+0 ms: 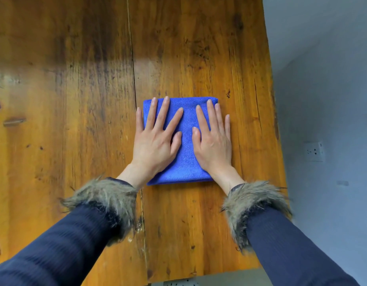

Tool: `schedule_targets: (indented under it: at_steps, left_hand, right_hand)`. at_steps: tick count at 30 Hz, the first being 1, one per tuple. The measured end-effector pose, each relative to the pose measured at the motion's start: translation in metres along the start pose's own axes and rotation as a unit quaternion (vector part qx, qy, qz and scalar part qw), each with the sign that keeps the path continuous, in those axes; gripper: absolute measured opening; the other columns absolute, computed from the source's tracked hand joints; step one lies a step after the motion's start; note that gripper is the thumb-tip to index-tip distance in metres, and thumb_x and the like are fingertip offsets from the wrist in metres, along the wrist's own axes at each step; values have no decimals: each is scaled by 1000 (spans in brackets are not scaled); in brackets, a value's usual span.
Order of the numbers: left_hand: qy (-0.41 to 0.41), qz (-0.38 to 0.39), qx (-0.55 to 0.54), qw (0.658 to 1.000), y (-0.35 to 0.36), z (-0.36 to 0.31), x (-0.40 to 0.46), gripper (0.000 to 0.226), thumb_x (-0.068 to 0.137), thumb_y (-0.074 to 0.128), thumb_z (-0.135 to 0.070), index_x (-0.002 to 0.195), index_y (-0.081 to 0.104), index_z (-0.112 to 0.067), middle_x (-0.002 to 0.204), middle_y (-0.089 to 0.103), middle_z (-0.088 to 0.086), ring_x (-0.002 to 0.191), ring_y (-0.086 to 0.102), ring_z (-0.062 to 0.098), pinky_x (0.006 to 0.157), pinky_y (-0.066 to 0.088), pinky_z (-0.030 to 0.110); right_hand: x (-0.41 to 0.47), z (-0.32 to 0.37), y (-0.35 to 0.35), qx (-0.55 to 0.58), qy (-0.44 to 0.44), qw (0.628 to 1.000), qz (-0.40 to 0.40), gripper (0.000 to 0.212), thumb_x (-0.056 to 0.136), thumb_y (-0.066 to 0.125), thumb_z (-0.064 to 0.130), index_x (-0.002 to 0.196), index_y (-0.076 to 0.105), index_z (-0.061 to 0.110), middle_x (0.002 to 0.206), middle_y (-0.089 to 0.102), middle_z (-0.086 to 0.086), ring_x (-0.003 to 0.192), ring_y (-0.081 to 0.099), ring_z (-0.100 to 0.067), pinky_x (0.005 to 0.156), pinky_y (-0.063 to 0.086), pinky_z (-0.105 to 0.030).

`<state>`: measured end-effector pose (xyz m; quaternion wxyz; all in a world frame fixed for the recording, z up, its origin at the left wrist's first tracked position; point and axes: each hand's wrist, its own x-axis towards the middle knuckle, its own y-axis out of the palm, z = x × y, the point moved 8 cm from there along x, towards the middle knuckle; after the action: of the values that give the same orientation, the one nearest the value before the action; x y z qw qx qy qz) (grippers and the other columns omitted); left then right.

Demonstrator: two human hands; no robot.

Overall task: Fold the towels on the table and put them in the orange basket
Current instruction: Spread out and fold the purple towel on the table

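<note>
A blue towel [185,141], folded into a small rectangle, lies flat on the wooden table [75,120] right of its middle. My left hand [155,139] presses on the towel's left half with fingers spread and straight. My right hand [213,139] presses flat on its right half, its little finger reaching past the towel's right edge onto the wood. No orange basket is in view.
The table's right edge [275,120] runs close to the towel, with a grey floor and wall [327,79] beyond it. A wall socket [314,151] sits on the right. A seam [135,100] between planks runs down the table just left of the towel.
</note>
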<state>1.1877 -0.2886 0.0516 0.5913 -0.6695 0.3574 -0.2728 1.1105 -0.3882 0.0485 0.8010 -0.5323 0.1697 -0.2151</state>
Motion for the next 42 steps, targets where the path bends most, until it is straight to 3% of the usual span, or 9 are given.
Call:
schedule_targets:
  at_steps: [5, 10, 14, 21, 24, 28, 33, 37, 42]
  left_hand:
    - [-5, 15, -69, 997, -12, 2, -4, 54, 95, 39, -35, 146, 28, -21, 156, 15, 12, 144, 8, 34, 113, 7, 57]
    - [-103, -55, -231, 966, -35, 33, -37, 58, 88, 61, -15, 141, 39, -7, 150, 27, 22, 138, 26, 35, 112, 21, 35]
    - [-252, -24, -316, 914, -24, 57, -54, 61, 84, 68, -25, 136, 41, -6, 116, 57, 12, 108, 46, 28, 92, 30, 25]
    - [-347, 62, -432, 830, -5, 63, -48, 50, 77, 75, -23, 120, 52, -14, 79, 57, -4, 74, 53, 13, 72, 40, 29]
    - [-342, 102, -392, 848, -1, 60, -44, 51, 75, 75, -21, 119, 49, -21, 75, 54, -9, 80, 56, 16, 79, 46, 36]
    - [-361, 116, -446, 811, 2, 59, -42, 42, 75, 75, -13, 108, 50, -18, 70, 54, -5, 73, 55, 16, 72, 44, 32]
    - [-344, 117, -513, 778, 0, 61, -41, 28, 81, 69, -12, 103, 52, -19, 72, 54, -1, 73, 55, 17, 69, 46, 34]
    - [-335, 131, -543, 759, 2, 60, -43, 25, 85, 65, -13, 105, 52, -20, 73, 57, 0, 62, 60, 3, 46, 48, 19]
    - [-348, 128, -594, 714, 2, 57, -59, 21, 87, 62, -15, 102, 53, -25, 82, 60, 4, 63, 64, 2, 49, 49, 21]
  right_hand:
    - [-4, 2, -8, 27, 7, 999, 32, 53, 97, 41, 25, 147, 26, 16, 157, 13, -7, 146, 6, -22, 117, 2, -45]
    - [-32, -22, -43, 23, 149, 987, -61, 35, 89, 53, 26, 122, 56, 13, 126, 55, -6, 116, 48, -27, 92, 33, -41]
    - [-42, -45, -33, 105, 287, 952, 15, 33, 90, 53, 39, 116, 56, 17, 108, 61, 0, 109, 51, -24, 90, 32, -39]
    - [-28, -55, -18, 175, 380, 895, 152, 36, 84, 62, 44, 107, 61, 17, 111, 64, -1, 109, 55, -28, 95, 39, -42]
    - [-22, -53, -16, 207, 371, 888, 176, 25, 81, 66, 37, 80, 64, 12, 92, 69, -7, 90, 62, -29, 80, 44, -38]
    - [-19, -50, -18, 289, 388, 860, 160, 37, 80, 69, 22, 52, 45, 17, 59, 54, 1, 58, 50, -18, 53, 32, -27]
    - [-7, -47, -17, 359, 365, 838, 186, 11, 87, 63, 21, 92, 59, 12, 86, 63, -1, 78, 60, -16, 66, 46, -27]
    - [-3, -49, -15, 404, 344, 816, 228, 30, 90, 60, 17, 117, 52, 12, 97, 66, -2, 76, 64, -10, 60, 51, -24]
    - [-8, -42, -17, 422, 312, 805, 277, 38, 88, 55, 6, 124, 49, 18, 101, 67, -3, 82, 64, -14, 61, 50, -29]
